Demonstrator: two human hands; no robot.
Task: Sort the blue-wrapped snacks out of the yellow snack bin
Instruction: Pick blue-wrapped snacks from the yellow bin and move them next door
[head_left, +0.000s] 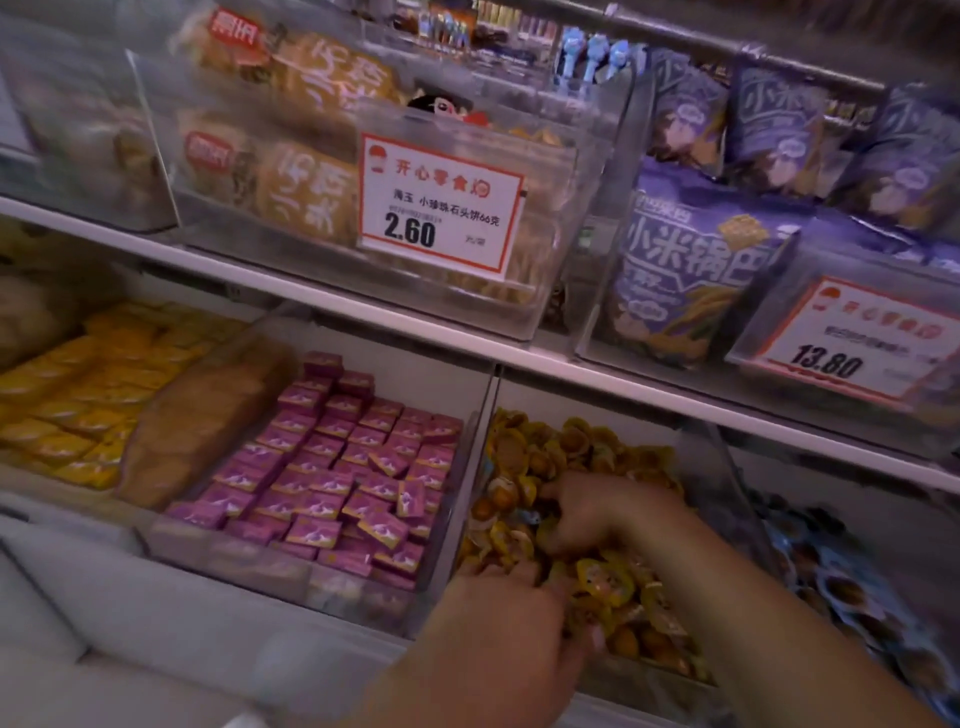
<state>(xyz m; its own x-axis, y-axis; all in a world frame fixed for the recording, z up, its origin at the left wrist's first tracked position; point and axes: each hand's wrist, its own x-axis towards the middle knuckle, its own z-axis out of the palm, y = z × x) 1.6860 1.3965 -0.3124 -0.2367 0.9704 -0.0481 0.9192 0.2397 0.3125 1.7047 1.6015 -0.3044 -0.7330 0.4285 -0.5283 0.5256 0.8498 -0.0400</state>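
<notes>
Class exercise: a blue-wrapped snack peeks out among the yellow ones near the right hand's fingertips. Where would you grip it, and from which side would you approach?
Probably pinch the exposed blue edge of the blue-wrapped snack from above. Yellow snacks bury the rest of it, and the clear bin wall closes off its left side. The right hand, fingers already beside it, is better placed than the left hand.

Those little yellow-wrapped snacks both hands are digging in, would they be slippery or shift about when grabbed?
Probably. The yellow-wrapped snacks lie loose in a heap, so they likely slide aside as the left hand and right hand push in. The wrappers look glossy, so perhaps slippery. Each piece looks small and likely light.
</notes>
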